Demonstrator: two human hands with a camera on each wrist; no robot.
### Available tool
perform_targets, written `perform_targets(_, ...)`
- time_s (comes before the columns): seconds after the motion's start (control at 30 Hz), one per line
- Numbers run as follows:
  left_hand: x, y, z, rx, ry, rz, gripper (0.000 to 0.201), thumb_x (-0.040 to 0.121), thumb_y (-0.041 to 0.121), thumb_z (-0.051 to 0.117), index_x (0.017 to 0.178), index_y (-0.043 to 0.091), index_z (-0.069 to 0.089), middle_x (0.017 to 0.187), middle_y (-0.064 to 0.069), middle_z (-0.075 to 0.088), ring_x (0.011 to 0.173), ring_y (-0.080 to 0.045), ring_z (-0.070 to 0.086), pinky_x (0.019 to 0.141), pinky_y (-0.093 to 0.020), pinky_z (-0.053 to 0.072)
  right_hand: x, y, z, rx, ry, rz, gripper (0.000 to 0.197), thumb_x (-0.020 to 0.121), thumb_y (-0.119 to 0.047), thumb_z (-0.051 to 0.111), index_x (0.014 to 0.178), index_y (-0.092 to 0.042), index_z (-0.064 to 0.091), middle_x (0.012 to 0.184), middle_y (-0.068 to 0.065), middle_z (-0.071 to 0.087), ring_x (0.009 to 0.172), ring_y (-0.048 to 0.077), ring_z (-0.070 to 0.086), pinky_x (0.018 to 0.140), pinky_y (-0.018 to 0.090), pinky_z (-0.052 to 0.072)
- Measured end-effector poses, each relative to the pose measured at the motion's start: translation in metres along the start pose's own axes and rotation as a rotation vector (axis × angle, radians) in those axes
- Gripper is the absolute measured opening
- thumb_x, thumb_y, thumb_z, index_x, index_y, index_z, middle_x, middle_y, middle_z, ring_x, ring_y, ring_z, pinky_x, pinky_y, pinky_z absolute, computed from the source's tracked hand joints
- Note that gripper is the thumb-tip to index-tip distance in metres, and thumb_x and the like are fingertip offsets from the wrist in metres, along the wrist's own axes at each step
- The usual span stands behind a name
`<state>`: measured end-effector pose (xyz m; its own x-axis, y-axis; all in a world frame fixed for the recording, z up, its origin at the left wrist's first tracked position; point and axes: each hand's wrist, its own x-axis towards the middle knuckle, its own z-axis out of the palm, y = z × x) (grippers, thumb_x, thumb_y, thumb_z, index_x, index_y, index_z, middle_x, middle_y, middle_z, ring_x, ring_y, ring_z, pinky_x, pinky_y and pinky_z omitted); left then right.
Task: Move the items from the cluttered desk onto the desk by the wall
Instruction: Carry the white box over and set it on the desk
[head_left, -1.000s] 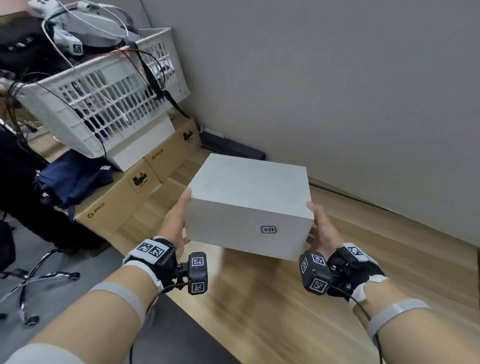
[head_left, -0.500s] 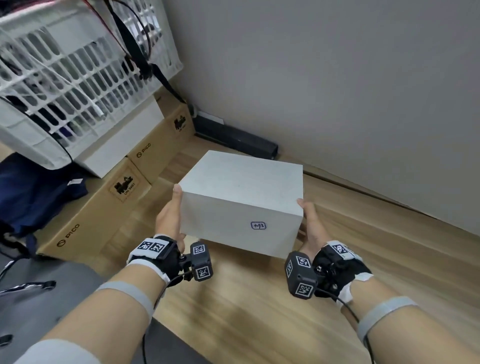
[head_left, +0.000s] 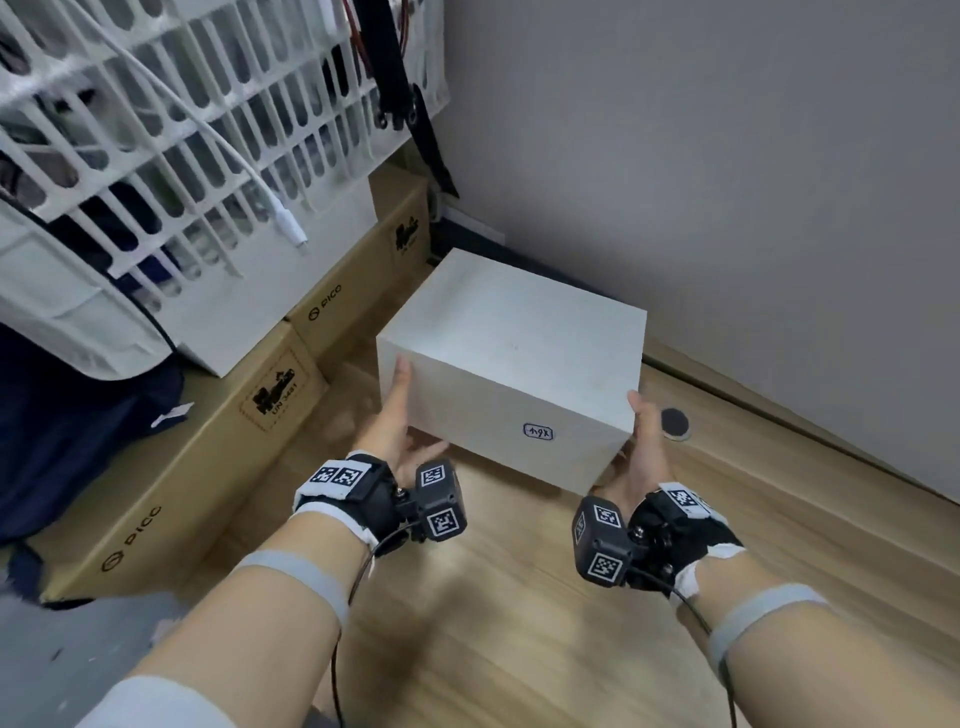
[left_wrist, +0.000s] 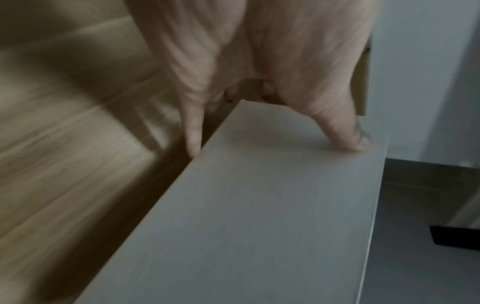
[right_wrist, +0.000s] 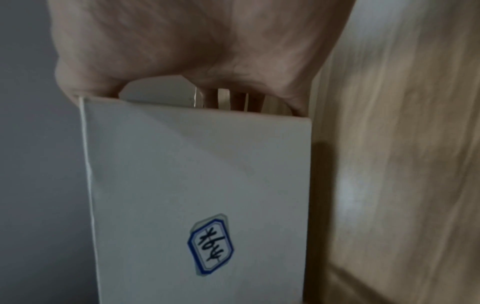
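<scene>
Head view shows the white box (head_left: 511, 364) carried between both hands above the wooden desk (head_left: 467, 623) by the wall. Against half a second earlier, it sits closer to the wall corner and lower over the wood, with the brown cartons (head_left: 291, 395) and white basket (head_left: 208, 130) looming larger on the left. That suggests the carry is nearly over and the set-down is next. The left hand (head_left: 402, 415) clasps the left end, thumb on top and fingers under the bottom edge. The right hand (head_left: 641, 447) clasps the right end likewise, fingers hidden behind it. A dark round disc (head_left: 674, 422) lies on the wood just right of the box.
</scene>
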<state>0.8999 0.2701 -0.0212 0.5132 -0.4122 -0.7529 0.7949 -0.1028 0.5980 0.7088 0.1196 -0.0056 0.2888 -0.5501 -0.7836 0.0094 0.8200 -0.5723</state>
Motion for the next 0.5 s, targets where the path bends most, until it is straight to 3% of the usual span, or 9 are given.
perform_targets(0.07, 0.006, 0.002, 0.003, -0.021, -0.084, -0.056, 0.104, 0.060, 0.070, 0.079, 0.146, 0.036, 0.032, 0.139, -0.022, 0.050, 0.085, -0.032, 0.073, 0.073, -0.051, 0.060, 0.013, 0.001, 0.015, 0.019, -0.008, -0.012, 0.045, 0.078, -0.062, 0.063, 0.104, -0.025, 0.064, 0.102, 0.002, 0.066, 0.090, 0.023, 0.063, 0.081, 0.047, 0.055)
perform_targets(0.17, 0.020, 0.002, 0.011, -0.055, -0.167, -0.104, 0.078, 0.071, 0.059, 0.078, 0.134, 0.032, 0.041, 0.126, -0.024, 0.058, 0.094, -0.037, 0.072, 0.075, -0.052, 0.059, 0.030, 0.001, 0.035, 0.042, -0.041, -0.029, 0.041, 0.078, -0.061, 0.064, 0.100, -0.026, 0.065, 0.103, 0.002, 0.069, 0.097, 0.026, 0.064, 0.098, 0.058, 0.048)
perform_targets(0.27, 0.033, 0.009, 0.019, -0.109, -0.157, -0.128, 0.083, 0.073, 0.058, 0.077, 0.140, 0.034, 0.034, 0.133, -0.025, 0.053, 0.098, -0.042, 0.068, 0.073, -0.057, 0.057, 0.040, 0.001, 0.057, -0.017, -0.087, -0.051, 0.040, 0.080, -0.060, 0.063, 0.108, -0.030, 0.064, 0.118, 0.001, 0.064, 0.105, 0.027, 0.061, 0.097, 0.059, 0.046)
perform_targets(0.37, 0.050, 0.013, 0.021, -0.129, -0.154, -0.118, 0.090, 0.075, 0.060, 0.075, 0.147, 0.032, 0.030, 0.141, -0.025, 0.046, 0.099, -0.043, 0.070, 0.077, -0.056, 0.058, 0.055, 0.005, 0.074, -0.070, -0.117, -0.060, 0.064, 0.076, -0.060, 0.068, 0.130, -0.028, 0.059, 0.133, -0.001, 0.059, 0.126, 0.030, 0.054, 0.104, 0.055, 0.043)
perform_targets(0.43, 0.055, 0.014, 0.023, -0.136, -0.173, -0.091, 0.080, 0.081, 0.056, 0.072, 0.147, 0.038, 0.031, 0.143, -0.026, 0.043, 0.102, -0.042, 0.069, 0.084, -0.056, 0.058, 0.065, 0.007, 0.079, -0.047, -0.132, -0.065, 0.059, 0.080, -0.053, 0.068, 0.130, -0.023, 0.061, 0.119, -0.003, 0.064, 0.125, 0.028, 0.055, 0.105, 0.053, 0.044)
perform_targets(0.5, 0.054, 0.015, 0.025, -0.135, -0.183, -0.091, 0.076, 0.082, 0.055, 0.071, 0.146, 0.040, 0.033, 0.142, -0.024, 0.044, 0.102, -0.041, 0.068, 0.083, -0.053, 0.059, 0.069, 0.009, 0.079, -0.026, -0.129, -0.079, 0.047, 0.085, -0.048, 0.067, 0.123, -0.020, 0.064, 0.109, -0.004, 0.068, 0.116, 0.024, 0.060, 0.106, 0.052, 0.045)
